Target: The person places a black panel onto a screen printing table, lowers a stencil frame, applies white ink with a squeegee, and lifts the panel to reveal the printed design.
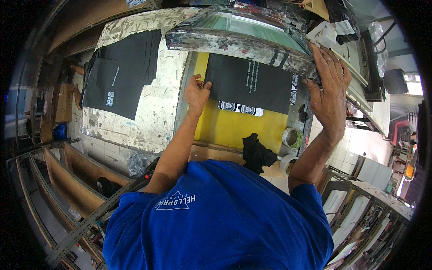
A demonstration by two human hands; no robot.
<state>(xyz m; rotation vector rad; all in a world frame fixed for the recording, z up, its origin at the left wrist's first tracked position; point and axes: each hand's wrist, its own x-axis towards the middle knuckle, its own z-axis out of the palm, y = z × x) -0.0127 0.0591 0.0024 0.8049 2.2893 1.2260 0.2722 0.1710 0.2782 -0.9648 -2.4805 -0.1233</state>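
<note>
A black printed sheet [252, 83] with lines of white print lies on a yellow board [220, 123]. At its left edge my left hand [197, 93] is closed, fingers curled, with the thumb against the sheet. My right hand [327, 85] grips the right end of a paint-stained screen-printing frame [243, 45], fingers over the top and thumb at the near side. The frame is tilted up above the sheet's far edge, and its pale green mesh [252, 24] shows behind the near bar. Below the sheet peeks a strip with black-and-white round patterns [240, 108].
On the stained table [153, 123] at left lies a stack of black printed sheets [121, 74]. A crumpled black cloth [258, 152] and tape rolls [292, 137] sit at the board's near right. Metal shelving [72, 180] stands lower left. Another person's arm [77, 92] shows at far left.
</note>
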